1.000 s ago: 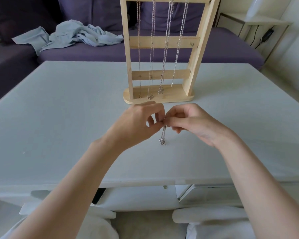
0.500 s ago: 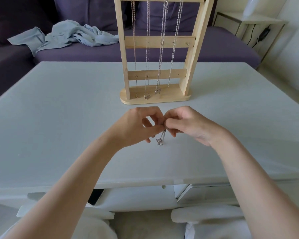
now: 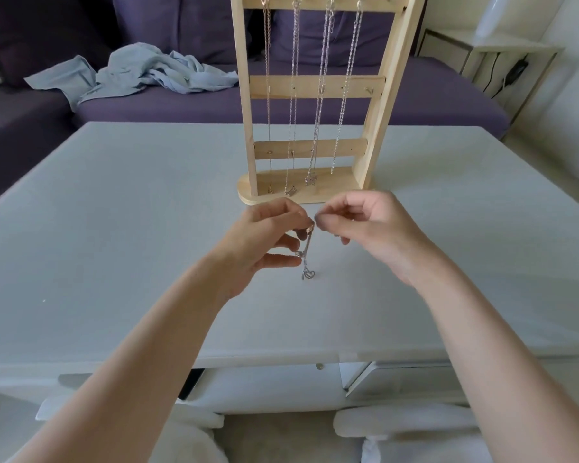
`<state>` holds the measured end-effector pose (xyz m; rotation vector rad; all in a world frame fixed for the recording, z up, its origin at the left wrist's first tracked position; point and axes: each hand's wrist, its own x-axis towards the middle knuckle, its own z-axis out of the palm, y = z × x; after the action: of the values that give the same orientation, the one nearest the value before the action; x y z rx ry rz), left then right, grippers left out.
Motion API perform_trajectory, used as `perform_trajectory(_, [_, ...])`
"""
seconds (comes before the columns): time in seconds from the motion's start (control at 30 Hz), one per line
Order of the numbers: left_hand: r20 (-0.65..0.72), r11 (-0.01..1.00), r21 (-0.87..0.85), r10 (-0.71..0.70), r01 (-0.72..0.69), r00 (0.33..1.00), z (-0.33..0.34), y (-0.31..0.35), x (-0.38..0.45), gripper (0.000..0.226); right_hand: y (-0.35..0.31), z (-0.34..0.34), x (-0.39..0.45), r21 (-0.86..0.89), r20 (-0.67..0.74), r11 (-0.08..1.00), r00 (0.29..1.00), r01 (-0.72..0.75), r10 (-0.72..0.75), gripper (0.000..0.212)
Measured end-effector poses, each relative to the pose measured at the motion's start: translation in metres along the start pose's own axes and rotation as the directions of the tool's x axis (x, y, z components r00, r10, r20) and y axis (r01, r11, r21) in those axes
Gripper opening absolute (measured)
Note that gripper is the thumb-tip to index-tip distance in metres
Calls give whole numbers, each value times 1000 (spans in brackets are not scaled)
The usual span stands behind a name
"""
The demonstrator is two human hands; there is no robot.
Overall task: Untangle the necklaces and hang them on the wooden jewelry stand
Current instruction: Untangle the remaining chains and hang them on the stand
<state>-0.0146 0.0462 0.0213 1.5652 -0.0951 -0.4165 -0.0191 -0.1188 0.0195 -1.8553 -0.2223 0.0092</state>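
A wooden jewelry stand [image 3: 375, 105] rises at the far middle of the grey table [image 3: 114, 245], with several silver necklaces [image 3: 321, 95] hanging from its top bar. In front of its base, my left hand [image 3: 264, 238] pinches a thin silver necklace [image 3: 307, 252] whose heart pendant [image 3: 309, 274] dangles just above the table. My right hand [image 3: 365, 228] is right beside it, thumb and forefinger pinched together close to the chain's top end; whether they hold the chain is hidden by blur.
Behind the table runs a purple sofa [image 3: 432, 91] with a crumpled light-blue cloth [image 3: 141, 71] on it. A white side table [image 3: 502, 51] with a cable stands at the back right. White drawers [image 3: 398, 379] show under the table's near edge.
My hands have drawn slightly apart, the right one shifting right. The chain hangs longer from my left hand, and the heart pendant now shows plainly.
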Motion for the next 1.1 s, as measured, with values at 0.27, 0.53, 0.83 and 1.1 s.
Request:
perform_trajectory(0.27, [-89,996,43,-72,76,993,3,-2,3,15,5,7,3,-231,4,972,999,51,-51,22])
perform_trajectory(0.53, [-141,933,353,-17,67,990,2,-5,5,16,2,8,-2,-443,86,893,995,78,-44,12])
perform_trajectory(0.83, [-77,982,142,-117,127,990,4,-5,4,27,3,5,2,-282,65,952,992,119,-105,20])
perform_trajectory(1.1, [-70,990,124,-57,65,996,-1,-2,5,9,3,4,2,-296,61,948,993,113,-100,23])
